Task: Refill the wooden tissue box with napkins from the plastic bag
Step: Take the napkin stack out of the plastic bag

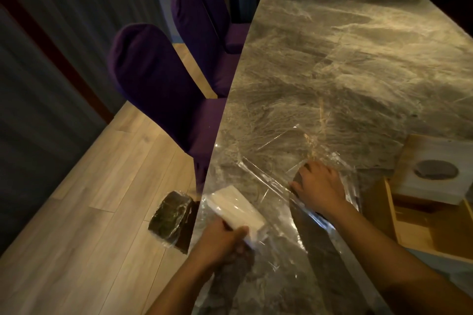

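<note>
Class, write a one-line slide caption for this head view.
Left hand grips a napkin stack while right hand presses the plastic bag on the table.

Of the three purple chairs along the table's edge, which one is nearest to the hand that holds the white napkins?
The front purple chair, largest in view. It stands closest to the left hand gripping the napkin stack; the other two line up farther behind it.
</note>
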A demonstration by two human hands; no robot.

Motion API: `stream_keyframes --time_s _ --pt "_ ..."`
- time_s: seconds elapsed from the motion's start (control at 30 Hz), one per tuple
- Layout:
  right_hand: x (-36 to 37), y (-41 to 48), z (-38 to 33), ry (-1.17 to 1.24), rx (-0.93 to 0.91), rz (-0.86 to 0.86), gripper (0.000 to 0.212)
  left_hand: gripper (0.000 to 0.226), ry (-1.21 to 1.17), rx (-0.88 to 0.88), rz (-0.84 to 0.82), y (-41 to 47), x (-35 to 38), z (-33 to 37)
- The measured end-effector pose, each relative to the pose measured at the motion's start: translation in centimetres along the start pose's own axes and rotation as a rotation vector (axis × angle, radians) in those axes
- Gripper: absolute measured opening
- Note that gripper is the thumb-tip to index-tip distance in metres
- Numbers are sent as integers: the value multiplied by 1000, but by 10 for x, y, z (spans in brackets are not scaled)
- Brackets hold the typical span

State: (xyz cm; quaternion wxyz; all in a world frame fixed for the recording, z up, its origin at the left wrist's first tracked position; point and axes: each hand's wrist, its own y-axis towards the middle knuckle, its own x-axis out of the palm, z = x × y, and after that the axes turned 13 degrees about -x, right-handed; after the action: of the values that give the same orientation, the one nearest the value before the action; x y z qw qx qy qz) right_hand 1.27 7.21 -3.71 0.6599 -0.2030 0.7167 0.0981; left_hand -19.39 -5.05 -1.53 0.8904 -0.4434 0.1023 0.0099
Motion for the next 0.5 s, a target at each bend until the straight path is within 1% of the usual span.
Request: stream_keyframes --time_s 0.03,0.07,0.13,0.17,0.2,0.23,0.27,0.3,0.33,0.37,0.4,0.43,0.47,0.5 --pt "-2 -1 -3 -2 8 5 50 12 118 -38 -84 -6 1 1" --pt "-5 -2 -6 0 11 8 51 14 272 -72 -156 -11 2 4" --pt "-7 -7 -10 12 16 41 54 21 604 -104 -239 -18 -1 9" --pt "-9 -10 -11 25 21 70 54 25 706 -90 -289 -21 -1 12" --pt "-12 -14 -11 43 24 90 53 29 731 -50 -341 -23 -1 15" --pt "-14 -17 -10 69 22 87 50 29 682 17 -367 -24 0 18" --pt "-17 -21 -9 95 16 62 46 25 603 106 -352 -27 3 22" --pt "-18 -25 -8 120 12 20 42 19 536 223 -278 -30 6 27" --pt "-19 -30 -8 137 8 -22 40 13 525 351 -147 -28 10 30" --pt "-20 -35 -9 149 1 -54 37 12 570 471 2 -19 12 33" --pt "-20 -40 -10 158 -11 -77 37 17 654 581 135 -10 12 35" --pt "-18 -45 -11 164 -28 -93 37 28 772 665 224 3 11 34" --pt "-16 -48 -12 168 -46 -113 37 40 911 707 256 15 10 33" --pt "-13 -51 -12 164 -65 -128 39 50 1034 701 248 26 9 30"
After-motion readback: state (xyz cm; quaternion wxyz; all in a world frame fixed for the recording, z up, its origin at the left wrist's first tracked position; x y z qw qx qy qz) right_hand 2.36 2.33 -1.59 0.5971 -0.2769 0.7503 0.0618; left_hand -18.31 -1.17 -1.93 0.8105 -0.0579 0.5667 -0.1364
